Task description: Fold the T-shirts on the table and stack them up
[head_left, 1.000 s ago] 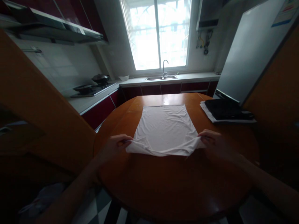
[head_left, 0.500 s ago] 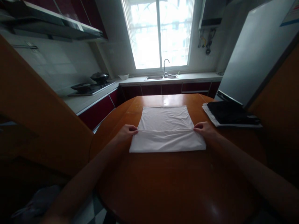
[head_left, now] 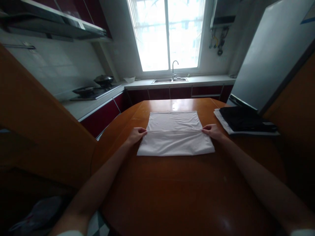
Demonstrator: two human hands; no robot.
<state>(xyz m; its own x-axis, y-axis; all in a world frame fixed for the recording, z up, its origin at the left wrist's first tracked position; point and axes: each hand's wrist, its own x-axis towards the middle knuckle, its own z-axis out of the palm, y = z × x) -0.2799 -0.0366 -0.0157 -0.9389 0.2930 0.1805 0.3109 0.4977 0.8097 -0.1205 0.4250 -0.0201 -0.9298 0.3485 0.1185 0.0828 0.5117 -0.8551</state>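
Note:
A white cloth (head_left: 175, 137) lies flat on the round wooden table (head_left: 182, 190), its near part folded over onto the middle. My left hand (head_left: 136, 134) pinches the left end of the folded edge. My right hand (head_left: 212, 131) pinches the right end of the same edge. Both hands rest low on the table at the cloth's sides, fingers closed on the fabric.
A stack of dark and light folded clothes (head_left: 243, 120) sits at the table's right, by a grey fridge (head_left: 268, 55). Behind are a counter with a sink and tap (head_left: 172, 78), a stove with a pan (head_left: 103, 80), and a wooden panel (head_left: 36, 121) at left.
Both hands lifted the cloth's near edge and carried it away from me, laying it over the middle. Over the last half second they slid the fold a little farther.

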